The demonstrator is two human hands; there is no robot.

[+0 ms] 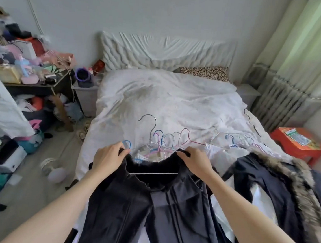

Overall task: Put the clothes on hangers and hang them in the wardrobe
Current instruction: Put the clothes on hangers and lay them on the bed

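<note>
A dark navy coat [169, 212] lies spread on the white bed [166, 103], collar toward the headboard. A silver metal hanger [151, 132] sits inside its neck opening, the bar showing across the collar and the hook pointing up the bed. My left hand [108, 156] grips the coat's left shoulder edge. My right hand [196, 161] pinches the right side of the collar. Several coloured wire hangers [166, 140] lie in a pile just beyond the collar. A second dark coat with a fur-trimmed hood [287, 185] lies to the right.
More hangers [233, 141] are scattered right of the pile. A cluttered dark desk [36, 83] stands at the left, with bags and boxes on the floor below it. A red stool [297, 144] stands right of the bed, by the curtain. No wardrobe is in view.
</note>
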